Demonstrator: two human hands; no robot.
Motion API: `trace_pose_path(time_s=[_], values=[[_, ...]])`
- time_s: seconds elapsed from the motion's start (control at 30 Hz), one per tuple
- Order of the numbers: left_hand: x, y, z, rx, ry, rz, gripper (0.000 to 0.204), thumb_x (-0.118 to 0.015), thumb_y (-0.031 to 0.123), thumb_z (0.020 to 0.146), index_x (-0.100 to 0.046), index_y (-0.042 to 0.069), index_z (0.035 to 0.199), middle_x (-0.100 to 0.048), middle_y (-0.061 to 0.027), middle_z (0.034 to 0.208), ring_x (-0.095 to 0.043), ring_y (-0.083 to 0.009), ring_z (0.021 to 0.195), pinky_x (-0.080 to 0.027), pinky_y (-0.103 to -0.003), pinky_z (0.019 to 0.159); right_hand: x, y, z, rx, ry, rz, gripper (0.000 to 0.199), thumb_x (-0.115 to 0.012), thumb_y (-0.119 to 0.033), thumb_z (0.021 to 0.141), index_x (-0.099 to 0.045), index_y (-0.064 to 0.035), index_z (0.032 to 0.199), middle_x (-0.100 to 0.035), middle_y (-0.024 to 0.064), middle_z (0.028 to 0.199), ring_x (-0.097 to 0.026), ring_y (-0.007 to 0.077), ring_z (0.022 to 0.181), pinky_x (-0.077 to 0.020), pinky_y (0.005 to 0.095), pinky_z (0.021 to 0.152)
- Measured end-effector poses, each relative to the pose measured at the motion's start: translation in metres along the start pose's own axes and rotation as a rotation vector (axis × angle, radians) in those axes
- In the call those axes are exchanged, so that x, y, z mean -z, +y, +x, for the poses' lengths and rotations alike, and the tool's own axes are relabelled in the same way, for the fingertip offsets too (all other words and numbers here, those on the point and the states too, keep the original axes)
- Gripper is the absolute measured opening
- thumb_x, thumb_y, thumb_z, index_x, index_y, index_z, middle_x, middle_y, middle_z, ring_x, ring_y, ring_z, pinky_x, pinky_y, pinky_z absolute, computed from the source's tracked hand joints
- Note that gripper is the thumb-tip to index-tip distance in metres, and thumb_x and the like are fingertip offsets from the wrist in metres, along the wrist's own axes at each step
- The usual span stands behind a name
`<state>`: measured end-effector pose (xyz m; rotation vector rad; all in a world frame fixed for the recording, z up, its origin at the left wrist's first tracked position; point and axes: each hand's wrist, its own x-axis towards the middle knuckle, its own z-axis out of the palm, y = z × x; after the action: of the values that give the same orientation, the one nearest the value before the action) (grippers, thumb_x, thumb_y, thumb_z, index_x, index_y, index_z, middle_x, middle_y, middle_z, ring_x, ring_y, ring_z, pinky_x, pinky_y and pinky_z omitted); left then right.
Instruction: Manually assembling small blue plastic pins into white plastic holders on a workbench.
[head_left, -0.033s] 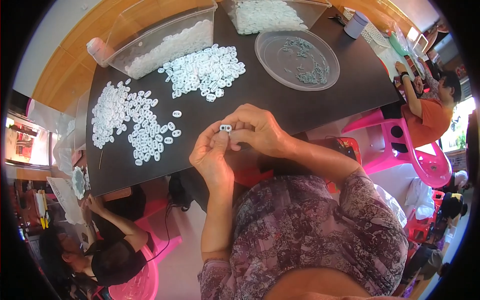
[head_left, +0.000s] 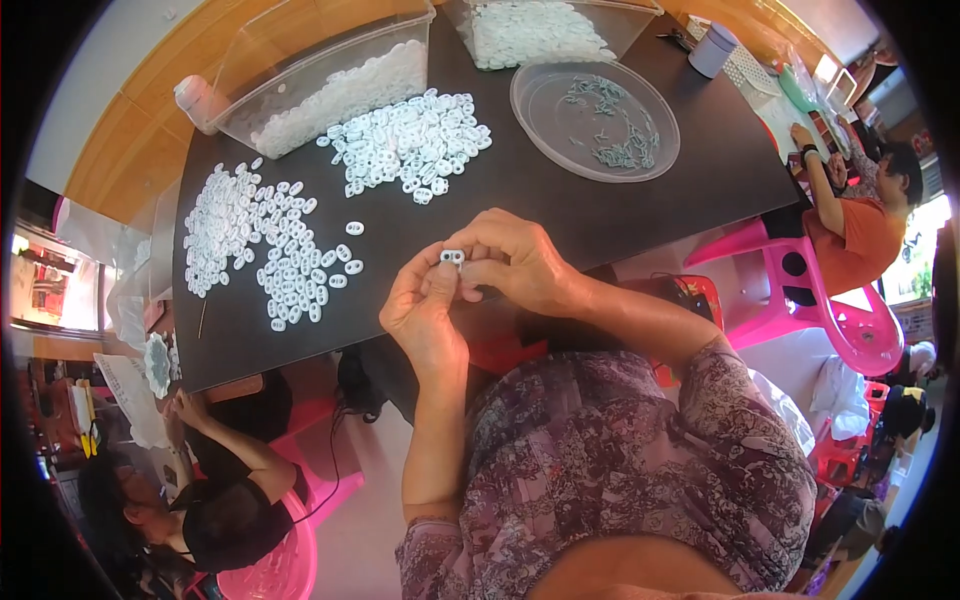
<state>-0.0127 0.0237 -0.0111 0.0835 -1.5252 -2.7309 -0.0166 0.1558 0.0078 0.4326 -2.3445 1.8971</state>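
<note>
Above the table's near edge, my two hands meet around a small white oval piece with two dark holes (head_left: 453, 256). My left hand (head_left: 425, 305) pinches it between thumb and fingers. Closed in a pinch right beside it is my right hand (head_left: 525, 262), with a thin light sliver showing at its fingertips, too small to name. Several like pieces lie loose in a left pile (head_left: 222, 225), a nearer group (head_left: 292, 280) and a back pile (head_left: 410, 145). A round clear tray (head_left: 530, 125) at the back right bears small grey-green slivers.
Clear bins of white pieces (head_left: 340, 105) (head_left: 535, 35) stand along the back of the dark table (head_left: 600, 220). A white bottle (head_left: 200, 103) and a grey-lidded jar (head_left: 712, 50) flank them. One person (head_left: 235, 510) sits at the left, another (head_left: 860, 215) at the right by a pink stool (head_left: 850, 320).
</note>
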Motion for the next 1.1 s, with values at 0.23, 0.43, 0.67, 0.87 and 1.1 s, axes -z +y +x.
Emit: trace_pose_path(time_s=[0.23,0.43,0.67,0.87,1.1], values=[[0.000,0.005,-0.005,0.011,-0.037,0.072,0.020,-0.060,0.000,0.085,-0.059,-0.010,0.102,-0.064,-0.0118,0.079,-0.060,-0.0144,0.062,-0.049,-0.023,0.052,0.001,0.001,0.001,-0.028,0.065,0.150,0.007,-0.055,0.001,0.084,-0.060,0.0047,0.086,-0.056,0.0076,0.074,-0.059,0.0113,0.063,-0.0476,0.0249,0.057],[0.000,0.004,-0.006,-0.013,-0.053,0.088,0.020,-0.060,0.000,0.085,-0.058,-0.010,0.103,-0.064,-0.0116,0.078,-0.061,-0.0145,0.064,-0.049,-0.024,0.053,0.003,-0.001,0.001,-0.108,0.023,0.127,0.008,-0.053,0.003,0.086,-0.061,0.0045,0.089,-0.060,0.0072,0.081,-0.061,0.0111,0.068,-0.0493,0.0240,0.062],[0.002,0.003,-0.007,-0.014,-0.029,0.089,0.021,-0.059,-0.001,0.085,-0.058,-0.010,0.104,-0.064,-0.0121,0.078,-0.061,-0.0154,0.063,-0.049,-0.024,0.053,0.001,0.001,-0.001,-0.096,0.009,0.121,0.008,-0.054,0.003,0.086,-0.060,0.0047,0.090,-0.059,0.0067,0.081,-0.061,0.0108,0.066,-0.0490,0.0241,0.061],[0.006,0.002,-0.006,-0.014,-0.041,0.063,0.020,-0.059,-0.003,0.084,-0.058,-0.010,0.103,-0.064,-0.0116,0.079,-0.061,-0.0145,0.064,-0.049,-0.023,0.055,-0.001,0.005,-0.002,0.058,-0.006,-0.064,0.010,-0.058,0.001,0.083,-0.061,0.0013,0.093,-0.054,0.0051,0.085,-0.060,0.0101,0.067,-0.0478,0.0238,0.061],[0.003,0.004,-0.006,0.019,0.030,0.018,0.021,-0.060,-0.004,0.083,-0.059,-0.011,0.103,-0.065,-0.0120,0.086,-0.061,-0.0132,0.074,-0.049,-0.022,0.068,-0.004,0.001,-0.002,0.253,0.058,-0.293,0.028,-0.069,0.002,0.066,-0.063,-0.0025,0.093,-0.056,0.0053,0.079,-0.052,0.0143,0.069,-0.0443,0.0263,0.056]])
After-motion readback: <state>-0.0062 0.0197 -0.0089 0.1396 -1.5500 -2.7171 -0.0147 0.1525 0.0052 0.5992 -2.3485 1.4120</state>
